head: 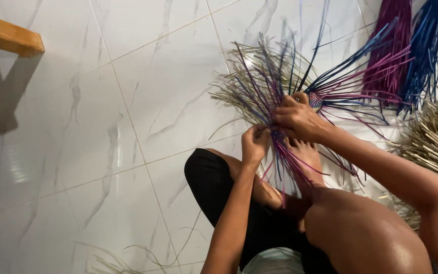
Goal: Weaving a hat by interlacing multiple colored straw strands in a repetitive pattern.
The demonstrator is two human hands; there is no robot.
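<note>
Head view: the woven piece (316, 100), a small purple-and-blue patch with loose strips fanning out, lies on the white tiled floor (102, 127) just beyond the person's foot (304, 152). The left hand (254, 143) pinches strips just below the patch, fingers together. The right hand (296, 119) is clamped on strips beside the patch. A slack pinch could let crossed strips slide and loosen the weave. The hands hide most of the weave; the bundles beyond the patch are cut off.

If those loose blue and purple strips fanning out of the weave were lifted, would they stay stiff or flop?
The strips look springy: they arc outward unsupported. Being thin, they are probably light and would slide easily on the glossy tile floor. The left hand and right hand pinch them together.
</note>
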